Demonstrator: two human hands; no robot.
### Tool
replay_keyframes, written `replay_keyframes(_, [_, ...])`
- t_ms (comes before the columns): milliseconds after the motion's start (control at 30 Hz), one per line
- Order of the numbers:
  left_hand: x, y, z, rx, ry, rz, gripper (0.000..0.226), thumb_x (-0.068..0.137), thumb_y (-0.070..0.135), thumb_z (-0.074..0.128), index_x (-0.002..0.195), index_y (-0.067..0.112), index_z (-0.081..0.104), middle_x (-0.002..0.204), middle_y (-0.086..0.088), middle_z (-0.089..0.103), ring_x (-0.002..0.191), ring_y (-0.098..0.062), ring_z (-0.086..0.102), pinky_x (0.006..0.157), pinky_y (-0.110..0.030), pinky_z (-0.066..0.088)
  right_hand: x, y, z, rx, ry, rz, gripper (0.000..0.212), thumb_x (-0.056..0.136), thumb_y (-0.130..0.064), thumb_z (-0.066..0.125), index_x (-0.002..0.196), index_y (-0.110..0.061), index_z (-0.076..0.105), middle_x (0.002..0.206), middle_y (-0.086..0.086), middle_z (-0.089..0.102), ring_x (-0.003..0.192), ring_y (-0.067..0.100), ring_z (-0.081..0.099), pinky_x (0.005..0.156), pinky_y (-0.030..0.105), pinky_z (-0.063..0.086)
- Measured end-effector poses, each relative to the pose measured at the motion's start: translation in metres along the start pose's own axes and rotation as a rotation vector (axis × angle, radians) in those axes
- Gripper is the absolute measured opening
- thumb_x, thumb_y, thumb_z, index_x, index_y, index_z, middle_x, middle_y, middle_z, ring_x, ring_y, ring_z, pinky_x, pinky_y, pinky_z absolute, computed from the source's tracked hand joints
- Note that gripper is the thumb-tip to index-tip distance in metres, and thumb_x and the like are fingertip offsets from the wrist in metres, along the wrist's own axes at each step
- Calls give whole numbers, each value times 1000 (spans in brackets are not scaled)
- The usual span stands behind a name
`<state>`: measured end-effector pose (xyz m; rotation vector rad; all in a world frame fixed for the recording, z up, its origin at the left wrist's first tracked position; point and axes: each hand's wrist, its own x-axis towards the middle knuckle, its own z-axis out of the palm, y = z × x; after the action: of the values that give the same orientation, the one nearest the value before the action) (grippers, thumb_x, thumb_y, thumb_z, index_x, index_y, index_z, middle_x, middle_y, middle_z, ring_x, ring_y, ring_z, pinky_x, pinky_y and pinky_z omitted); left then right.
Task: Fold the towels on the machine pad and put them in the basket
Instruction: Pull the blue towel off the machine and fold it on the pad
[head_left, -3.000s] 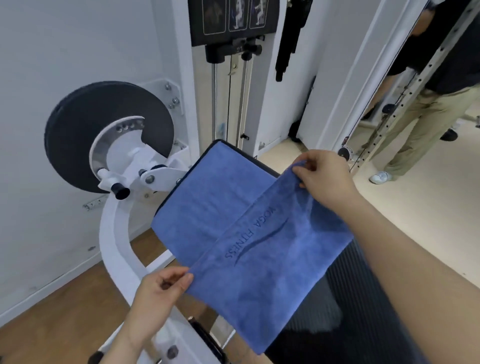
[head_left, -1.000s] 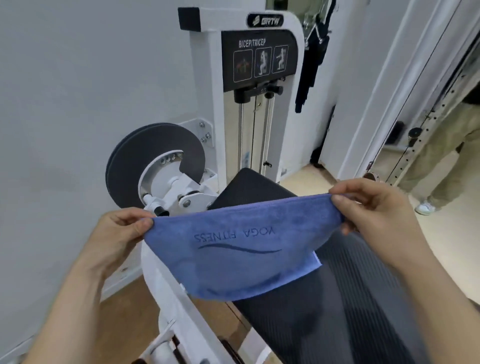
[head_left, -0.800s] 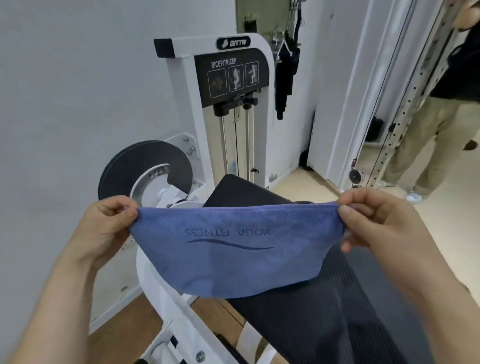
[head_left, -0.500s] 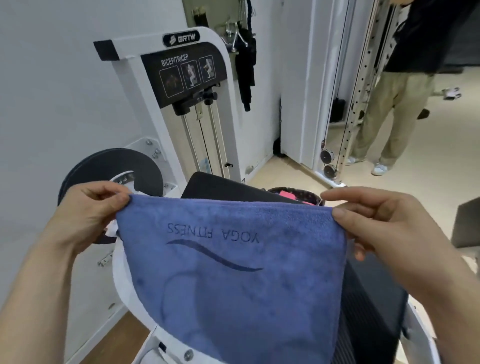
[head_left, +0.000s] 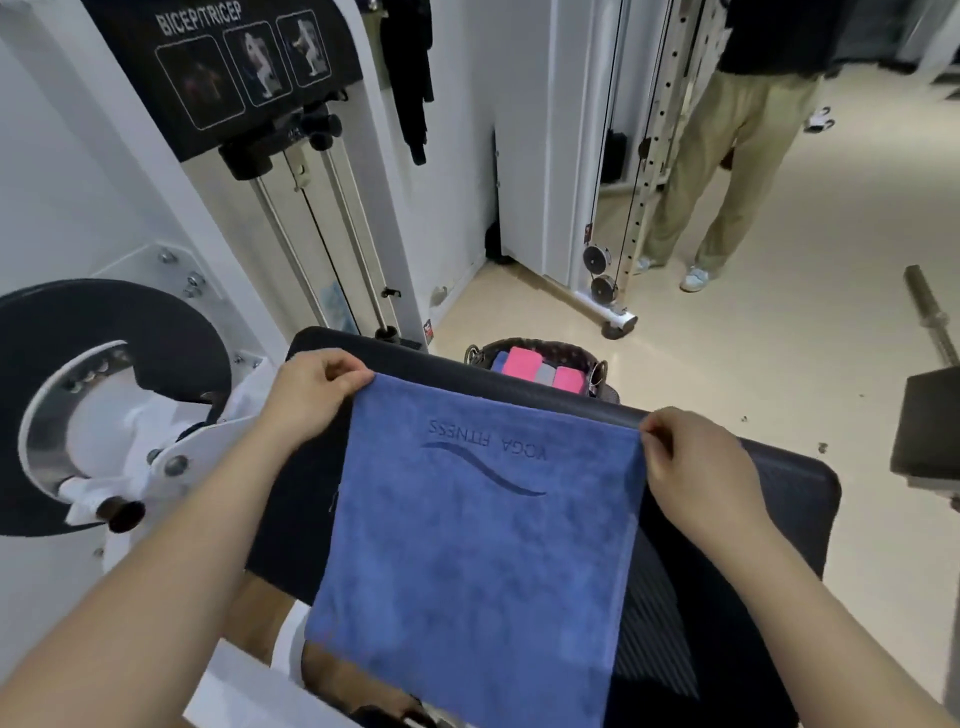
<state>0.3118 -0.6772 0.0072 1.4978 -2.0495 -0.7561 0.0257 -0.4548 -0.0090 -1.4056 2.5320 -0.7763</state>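
Down onto the black machine pad (head_left: 779, 499) has come the blue towel (head_left: 478, 540), spread flat for folding. The left hand (head_left: 306, 400) pinches its far left corner, the right hand (head_left: 691, 467) its far right corner, pulling it smooth. Beyond the pad sits the basket (head_left: 540, 344), maybe holding folded towels (head_left: 522, 364).

White wall (head_left: 62, 171) at left. Against it stands a white weight-stack tower (head_left: 171, 218) with a black placard (head_left: 234, 67) reading BICEP/TRICEP, chrome guide rods (head_left: 353, 239) below it and a black round cam disc (head_left: 93, 332) at lower left. Dark straps (head_left: 410, 78) hang behind the tower. White column (head_left: 530, 130) at centre; beside it a perforated cable-station upright (head_left: 655, 156) with two pulleys (head_left: 602, 286) near its foot. Floor (head_left: 753, 364) beige, glossy, with a few dark specks. A person in khaki trousers (head_left: 727, 171) stands by the upright. Barbell (head_left: 930, 317) on the floor at right; black bench cushion (head_left: 927, 426) at the right edge.
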Motion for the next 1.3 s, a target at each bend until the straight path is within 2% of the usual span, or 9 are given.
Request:
replay_keyframes(233, [47, -4, 35, 15, 91, 13, 5, 87, 22, 69, 85, 21, 73, 83, 4, 70, 84, -14, 63, 78, -26, 43, 36, 2, 14, -36, 35, 10, 19, 92, -11, 47, 92, -13, 66, 91, 6, 64, 82, 26, 56, 64, 33, 38])
replay_keyframes(433, [50, -9, 42, 5, 165, 9, 15, 91, 21, 63, 98, 15, 75, 94, 5, 69, 92, -9, 59, 86, -20, 39, 44, 2, 22, -25, 58, 0, 18, 91, -11, 48, 95, -11, 66, 93, 7, 64, 85, 27, 56, 65, 31, 31])
replay_keyframes(567, [44, -11, 44, -16, 212, 23, 17, 90, 25, 65, 102, 17, 74, 93, 3, 71, 86, -9, 60, 83, -21, 42, 34, -2, 24, -49, 130, -27, 23, 89, -10, 51, 108, -8, 65, 99, 12, 60, 91, 31, 53, 67, 33, 35])
replay_keyframes(667, [19, -14, 38, -143, 277, -5, 15, 88, 24, 67, 102, 25, 69, 85, 5, 66, 78, -9, 59, 79, -25, 49, 8, -6, 18, -34, 216, -171, 31, 85, -5, 58, 115, -7, 62, 102, 13, 56, 92, 31, 52, 65, 33, 39])
replay_keyframes(833, [-91, -54, 34, -108, 250, -151, 9, 88, 21, 66, 89, 29, 69, 83, 16, 66, 79, -3, 61, 70, -15, 44, -67, 1, 30, -119, -79, -574, 9, 85, -17, 64, 93, -18, 65, 86, -1, 50, 74, 23, 50, 56, 37, 47])
replay_keyframes(900, [-128, -84, 44, -79, 235, -235, 7, 88, 21, 66, 90, 28, 68, 84, 11, 67, 80, -7, 62, 72, -22, 48, -92, 3, 42, -156, -212, -651, 5, 85, -26, 64, 89, -24, 62, 86, -5, 47, 73, 21, 49, 58, 35, 47])
replay_keyframes(1000, [-161, -122, 59, -55, 169, -344, 7, 88, 27, 67, 94, 25, 65, 90, 4, 67, 83, -14, 64, 71, -32, 52, -121, 2, 60, -226, -329, -699, 19, 73, -36, 72, 82, -27, 58, 85, -6, 47, 71, 19, 50, 54, 32, 46])
replay_keyframes(1200, [-171, -136, 67, -72, 167, -497, 15, 85, 34, 70, 87, 21, 62, 85, 2, 65, 78, -15, 60, 60, -25, 43, -150, 7, 85, -351, -352, -722, 45, 50, -47, 83, 78, -26, 54, 85, -6, 51, 73, 17, 50, 53, 29, 42])
replay_keyframes(1300, [-170, -138, 67, -118, 169, -529, 18, 84, 36, 72, 84, 22, 61, 80, 1, 66, 76, -17, 63, 64, -32, 51, -155, 12, 93, -384, -300, -703, 46, 48, -43, 85, 83, -26, 58, 87, -4, 53, 77, 18, 49, 55, 30, 41])
